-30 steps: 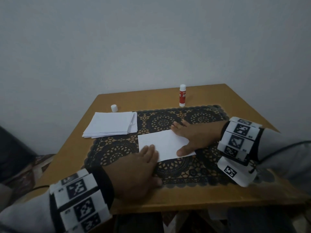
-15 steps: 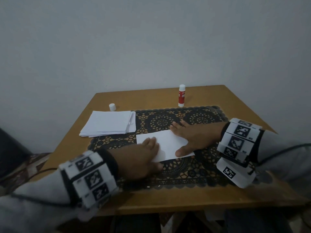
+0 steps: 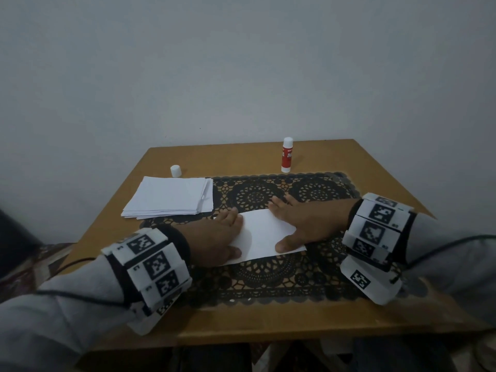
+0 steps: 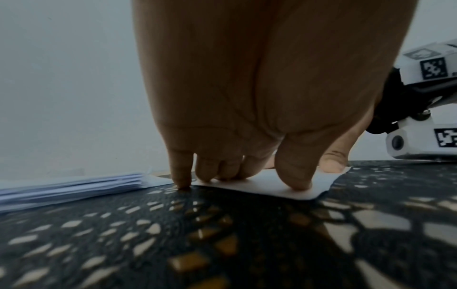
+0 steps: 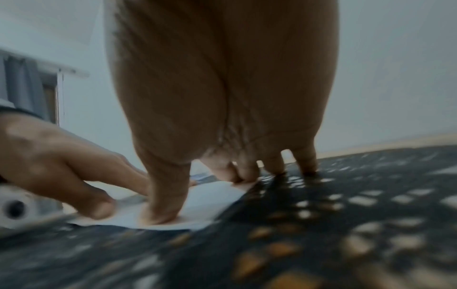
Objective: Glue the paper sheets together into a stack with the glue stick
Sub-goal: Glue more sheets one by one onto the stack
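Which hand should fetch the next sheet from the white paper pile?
Left, probably. The left hand presses the white sheet right beside the white paper pile; the right hand lies farther off.

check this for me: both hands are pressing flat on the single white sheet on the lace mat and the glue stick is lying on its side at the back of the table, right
Not quite. The head view shows the glue stick standing upright, not lying down. The rest holds: the left hand and right hand press the white sheet on the lace mat.
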Tool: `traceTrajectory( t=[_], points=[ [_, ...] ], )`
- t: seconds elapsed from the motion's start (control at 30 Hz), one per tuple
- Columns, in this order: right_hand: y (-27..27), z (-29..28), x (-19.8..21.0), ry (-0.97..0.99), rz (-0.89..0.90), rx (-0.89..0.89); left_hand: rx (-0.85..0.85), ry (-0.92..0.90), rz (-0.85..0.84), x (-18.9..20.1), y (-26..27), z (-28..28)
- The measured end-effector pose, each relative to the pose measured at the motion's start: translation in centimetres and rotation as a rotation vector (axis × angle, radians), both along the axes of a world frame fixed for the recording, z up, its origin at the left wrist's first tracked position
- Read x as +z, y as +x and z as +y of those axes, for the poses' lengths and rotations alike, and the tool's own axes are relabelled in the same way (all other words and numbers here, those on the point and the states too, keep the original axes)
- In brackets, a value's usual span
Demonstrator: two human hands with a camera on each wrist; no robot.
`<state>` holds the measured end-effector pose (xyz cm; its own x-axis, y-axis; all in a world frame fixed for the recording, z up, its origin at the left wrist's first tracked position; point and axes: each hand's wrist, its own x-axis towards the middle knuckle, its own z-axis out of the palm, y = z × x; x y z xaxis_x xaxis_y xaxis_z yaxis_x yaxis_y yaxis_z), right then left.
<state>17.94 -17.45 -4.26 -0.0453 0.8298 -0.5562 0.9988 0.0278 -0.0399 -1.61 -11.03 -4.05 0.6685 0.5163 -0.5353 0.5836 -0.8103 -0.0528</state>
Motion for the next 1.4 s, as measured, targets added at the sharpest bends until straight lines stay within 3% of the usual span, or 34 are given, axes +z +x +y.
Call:
traceTrajectory(
  t=[0.1,0.23,0.4,0.57,0.73,0.87,1.23,1.4],
  points=[
    [-1.9,-1.1,0.0,0.076,-0.045,0.064,0.0,0.002,0.0,0.1,0.1,-0.1],
    [-2.5,-1.6,-0.2,0.35,0.059,0.178,-0.001,-0.004,-0.012,0.0,-0.1,0.0],
    [-0.5,0.0,0.6,0.368,-0.013,0.075,-0.007,0.007,-0.029,-0.1,-0.1,0.1],
    [-2.1,-1.0,-0.3,0.338,0.006,0.197,-0.02,0.021,-0.056,-0.1,0.0,0.2],
    [-0.4,-0.9,0.8,0.364,-0.044,0.06,-0.033,0.072,-0.13,-0.1,-0.1,0.0],
    [-0.6,-1.8,0.6,0.317,-0.07,0.092,-0.012,0.118,-0.211,-0.1,0.2,0.6],
    [-0.4,-2.5,0.3,0.455,0.129,-0.158,0.201,-0.074,-0.215,1.4,2.0,3.3],
    [-0.5,-1.4,0.0,0.561,0.204,-0.343,0.174,-0.089,-0.446,0.8,1.7,3.5]
  ],
)
